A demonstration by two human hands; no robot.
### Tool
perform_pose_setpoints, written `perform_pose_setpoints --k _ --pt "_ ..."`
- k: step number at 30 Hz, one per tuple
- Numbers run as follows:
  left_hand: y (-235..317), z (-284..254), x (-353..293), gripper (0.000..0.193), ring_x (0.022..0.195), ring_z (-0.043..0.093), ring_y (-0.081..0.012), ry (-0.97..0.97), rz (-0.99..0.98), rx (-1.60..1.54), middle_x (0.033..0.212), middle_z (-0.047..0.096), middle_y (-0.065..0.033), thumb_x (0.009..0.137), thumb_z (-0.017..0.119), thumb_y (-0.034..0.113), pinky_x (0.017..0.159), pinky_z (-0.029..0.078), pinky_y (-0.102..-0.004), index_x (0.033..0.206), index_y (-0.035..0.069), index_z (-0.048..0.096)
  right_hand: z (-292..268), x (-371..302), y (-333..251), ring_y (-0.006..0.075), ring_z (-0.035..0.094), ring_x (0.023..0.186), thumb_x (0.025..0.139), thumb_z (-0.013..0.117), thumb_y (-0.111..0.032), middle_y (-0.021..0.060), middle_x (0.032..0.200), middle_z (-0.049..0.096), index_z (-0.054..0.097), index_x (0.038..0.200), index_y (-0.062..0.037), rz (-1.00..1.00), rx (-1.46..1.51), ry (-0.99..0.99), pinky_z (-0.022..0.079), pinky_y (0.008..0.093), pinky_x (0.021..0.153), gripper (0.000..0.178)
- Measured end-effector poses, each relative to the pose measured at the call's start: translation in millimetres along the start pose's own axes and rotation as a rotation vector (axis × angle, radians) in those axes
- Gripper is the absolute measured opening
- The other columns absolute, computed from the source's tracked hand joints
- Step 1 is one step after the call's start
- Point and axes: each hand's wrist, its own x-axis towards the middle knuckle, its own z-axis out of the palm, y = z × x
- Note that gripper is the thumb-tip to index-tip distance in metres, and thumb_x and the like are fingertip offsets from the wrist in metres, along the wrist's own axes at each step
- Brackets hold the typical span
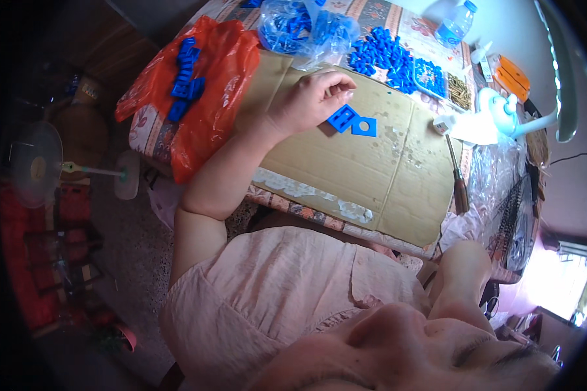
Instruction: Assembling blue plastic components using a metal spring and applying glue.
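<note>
My left hand point(319, 98) is above the cardboard sheet point(385, 176), its fingers curled in toward the thumb. Whatever they may hold is hidden. Just beside its thumb lies a blue rectangular plastic piece point(342, 118) with slots. Touching or slightly overlapping that piece is a flat blue plate point(364, 127) with a round hole. Of my right side only the bent arm point(466, 267) shows, low at the right; the hand is out of sight below the table edge.
An orange-red plastic bag point(222, 85) bears a row of blue parts point(184, 78). Behind the cardboard are a clear bag point(306, 29), a heap of blue pieces point(381, 55) and a tray of brass-coloured screws point(460, 91). A screwdriver point(460, 186) and desk lamp point(502, 114) stay right.
</note>
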Motion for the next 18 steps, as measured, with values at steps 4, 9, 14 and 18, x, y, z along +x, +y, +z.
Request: perform_pose_setpoints --k 4,9,14,18 --pt "4 -14 -15 0.034 0.081 0.054 -0.0138 -0.153 -0.040 0.157 0.094 0.056 -0.0067 0.079 0.067 0.020 0.073 0.046 -0.0263 0.106 0.004 0.057 -79 -39 20 0.0220 0.056 0.073 0.063 0.066 -0.012 0.0046 0.078 0.055 0.056 0.082 -0.0143 0.005 -0.003 -0.033 0.047 0.0404 0.067 0.021" --pt "10 -6 -20 0.042 0.091 0.056 -0.0287 -0.203 0.086 0.355 0.099 0.054 -0.0095 0.072 0.070 0.023 0.084 0.044 -0.0370 0.108 0.006 0.056 -75 -41 18 0.0222 0.056 0.073 0.063 0.066 -0.012 0.0047 0.079 0.056 0.056 0.082 -0.0141 0.034 -0.038 -0.045 0.047 0.0406 0.067 0.021" --pt "10 -9 -19 0.034 0.087 0.056 -0.0277 -0.183 0.100 0.310 0.094 0.054 -0.0100 0.073 0.067 0.020 0.079 0.045 -0.0362 0.102 0.004 0.057 -92 -37 21 0.0224 0.056 0.073 0.062 0.066 -0.011 0.0048 0.079 0.056 0.056 0.082 -0.0140 0.037 -0.092 -0.078 0.048 0.0408 0.067 0.022" --pt "15 -2 -14 0.031 0.075 0.054 -0.0245 -0.056 0.062 0.159 0.084 0.052 -0.0103 0.075 0.067 0.019 0.069 0.045 -0.0327 0.099 0.003 0.057 -34 0 -13 0.0225 0.057 0.073 0.062 0.066 -0.010 0.0049 0.079 0.056 0.057 0.082 -0.0139 0.045 -0.168 -0.101 0.048 0.0409 0.067 0.023"
